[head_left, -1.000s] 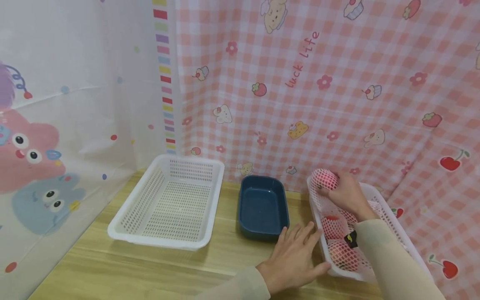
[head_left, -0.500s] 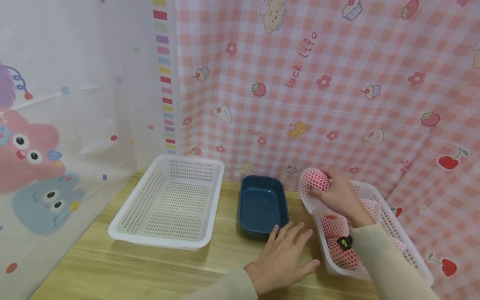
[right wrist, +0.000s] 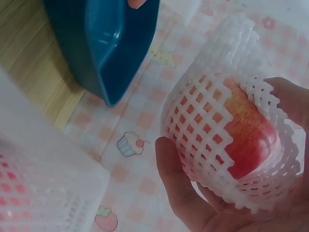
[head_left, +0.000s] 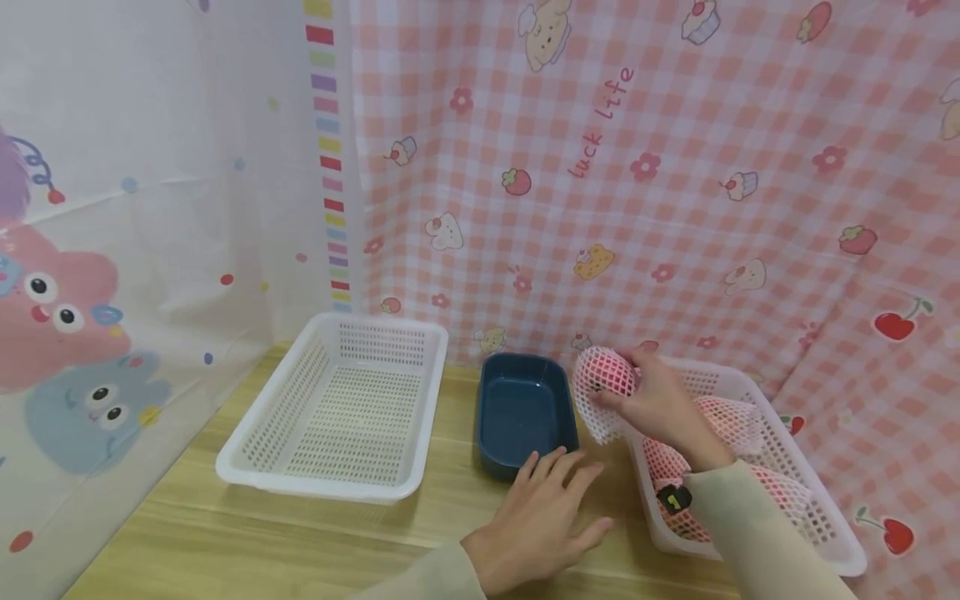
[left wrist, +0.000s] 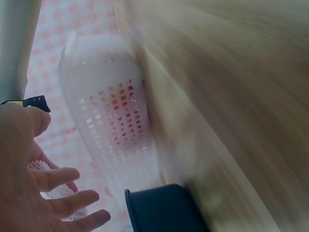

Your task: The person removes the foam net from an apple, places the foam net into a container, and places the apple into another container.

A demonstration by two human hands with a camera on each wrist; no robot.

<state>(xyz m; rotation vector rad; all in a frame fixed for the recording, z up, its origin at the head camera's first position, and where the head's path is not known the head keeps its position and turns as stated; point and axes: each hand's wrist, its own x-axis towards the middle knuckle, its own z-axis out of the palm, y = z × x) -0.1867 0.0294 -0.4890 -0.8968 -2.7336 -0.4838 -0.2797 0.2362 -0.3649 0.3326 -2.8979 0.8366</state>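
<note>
My right hand (head_left: 667, 408) grips a red apple (right wrist: 251, 135) wrapped in a white foam net (right wrist: 198, 121), held up by the left edge of the right basket (head_left: 810, 467). In the right wrist view the apple's red and yellow skin shows through the net's opening. More netted fruit (head_left: 723, 421) lies in that basket, partly behind my right arm. My left hand (head_left: 532, 521) is over the table with fingers spread, holding nothing, just in front of the dark blue dish (head_left: 525, 417). Its fingertips appear close to the dish's near rim; whether they touch it I cannot tell.
A white perforated basket (head_left: 352, 417) stands on the wooden table (head_left: 285, 542) at the left, with the blue dish between the two baskets. A pink checked cloth (head_left: 600, 208) hangs close behind them. A pale printed sheet (head_left: 180, 208) hangs at the left.
My right hand has carried the netted apple leftward, from over the right basket to past its left edge. My left hand has shifted left and slightly toward me, away from that basket.
</note>
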